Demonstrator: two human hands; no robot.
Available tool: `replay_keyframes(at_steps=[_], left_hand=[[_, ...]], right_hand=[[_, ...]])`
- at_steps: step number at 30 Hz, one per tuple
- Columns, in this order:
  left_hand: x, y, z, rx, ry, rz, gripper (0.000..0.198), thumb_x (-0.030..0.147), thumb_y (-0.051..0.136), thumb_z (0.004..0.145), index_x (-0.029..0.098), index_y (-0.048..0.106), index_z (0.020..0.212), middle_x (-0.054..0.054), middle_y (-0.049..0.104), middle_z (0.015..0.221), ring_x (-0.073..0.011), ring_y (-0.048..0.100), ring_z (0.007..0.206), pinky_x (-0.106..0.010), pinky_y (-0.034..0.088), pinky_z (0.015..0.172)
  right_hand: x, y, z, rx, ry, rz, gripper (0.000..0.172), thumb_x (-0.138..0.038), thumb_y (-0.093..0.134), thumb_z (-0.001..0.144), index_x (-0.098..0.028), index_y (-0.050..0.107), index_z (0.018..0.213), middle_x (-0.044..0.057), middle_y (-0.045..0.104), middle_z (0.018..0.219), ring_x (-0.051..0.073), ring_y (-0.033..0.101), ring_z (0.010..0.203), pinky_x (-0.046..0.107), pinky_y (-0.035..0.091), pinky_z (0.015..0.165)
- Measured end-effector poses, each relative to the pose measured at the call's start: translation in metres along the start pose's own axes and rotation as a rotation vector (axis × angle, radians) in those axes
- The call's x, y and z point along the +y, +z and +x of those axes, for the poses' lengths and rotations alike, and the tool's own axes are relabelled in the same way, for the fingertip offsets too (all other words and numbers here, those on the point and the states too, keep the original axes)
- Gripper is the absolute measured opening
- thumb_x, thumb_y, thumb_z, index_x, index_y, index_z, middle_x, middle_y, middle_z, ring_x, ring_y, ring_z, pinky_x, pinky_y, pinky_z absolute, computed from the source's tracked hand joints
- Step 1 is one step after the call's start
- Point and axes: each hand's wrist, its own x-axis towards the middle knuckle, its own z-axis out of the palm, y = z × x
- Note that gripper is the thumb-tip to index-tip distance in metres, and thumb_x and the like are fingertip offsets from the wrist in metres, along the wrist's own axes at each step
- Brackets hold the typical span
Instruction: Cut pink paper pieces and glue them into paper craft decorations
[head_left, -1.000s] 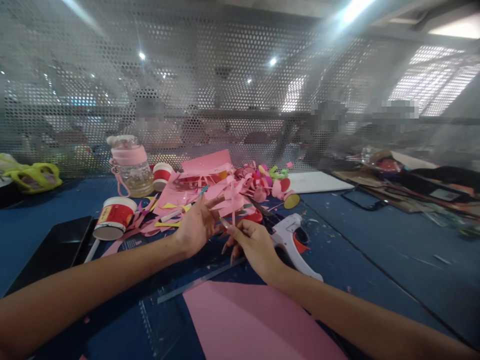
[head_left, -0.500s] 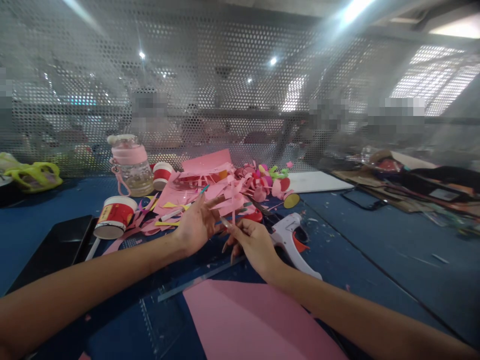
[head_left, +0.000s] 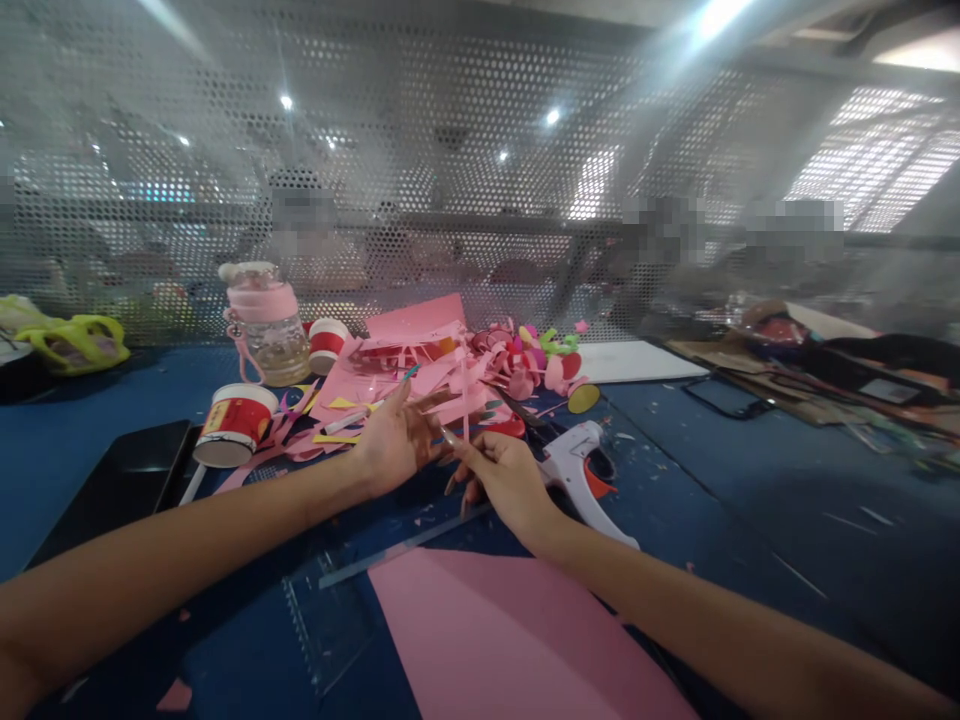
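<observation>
My right hand (head_left: 506,485) has its thumb and finger pinched at the lower end of a narrow pink paper strip (head_left: 465,395), which stands upright above them. Just left of it, my left hand (head_left: 394,445) is half turned up with its fingers apart, their tips close to the strip. Whether they touch it I cannot tell. Behind both hands lies a heap of pink paper scraps (head_left: 341,390). A large pink sheet (head_left: 502,630) lies below my hands, near a clear ruler (head_left: 397,558).
A white glue gun (head_left: 581,480) lies right of my right hand. To the left are a dark phone-like slab (head_left: 120,490), a red-and-white paper cup (head_left: 236,425) and a pink-lidded bottle (head_left: 262,325). A white board (head_left: 637,362) lies behind, before a perforated metal screen (head_left: 465,180).
My hands keep nearly the same pose around the strip. The whole view has shifted slightly, showing a little more of the table at the lower left.
</observation>
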Motion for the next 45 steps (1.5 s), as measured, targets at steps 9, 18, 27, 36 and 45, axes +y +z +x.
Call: replay_keyframes(at_steps=[9,18,27,36,45], left_hand=[[0.001,-0.018,0.006,-0.122,-0.048,-0.047,0.05,0.046,0.031,0.088,0.007,0.061,0.097,-0.006,0.061,0.053,-0.0182,0.06,0.053,-0.031,0.046,0.058],[0.003,-0.023,0.009,-0.154,-0.071,-0.057,0.051,0.048,0.03,0.088,0.007,0.06,0.095,-0.006,0.06,0.055,-0.0192,0.059,0.056,-0.034,0.048,0.06],[-0.002,-0.023,0.011,-0.047,-0.002,0.002,0.044,0.045,0.034,0.087,0.011,0.054,0.106,-0.011,0.062,0.092,-0.0203,0.062,0.077,-0.039,0.049,0.076],[-0.01,-0.019,0.011,0.079,0.107,0.059,0.018,0.029,0.045,0.084,0.014,0.055,0.083,-0.006,0.06,0.086,-0.0155,0.06,0.072,-0.036,0.05,0.076],[-0.018,-0.015,0.006,-0.025,0.228,0.175,0.044,0.004,0.057,0.064,0.019,0.05,0.104,-0.003,0.061,0.093,-0.014,0.06,0.078,-0.031,0.046,0.078]], right_hand=[[0.004,-0.001,0.006,0.015,-0.01,-0.112,0.035,-0.044,0.064,0.068,-0.015,0.05,0.057,-0.001,0.061,0.049,0.006,0.048,0.029,0.016,0.038,0.03],[0.006,0.001,0.005,-0.002,-0.014,-0.094,0.035,-0.044,0.063,0.069,-0.016,0.048,0.056,-0.003,0.059,0.047,0.007,0.049,0.03,0.017,0.04,0.03],[0.002,0.001,0.002,0.043,-0.058,-0.05,0.034,-0.045,0.062,0.069,-0.017,0.045,0.058,-0.005,0.056,0.046,0.006,0.049,0.03,0.015,0.038,0.03],[-0.003,0.001,-0.001,0.07,-0.104,0.015,0.038,-0.051,0.064,0.065,-0.017,0.047,0.058,-0.005,0.056,0.046,0.006,0.047,0.03,0.017,0.039,0.029],[-0.003,0.001,-0.002,0.085,-0.134,0.006,0.04,-0.053,0.064,0.064,-0.018,0.045,0.056,-0.004,0.057,0.048,0.007,0.047,0.029,0.018,0.038,0.028]])
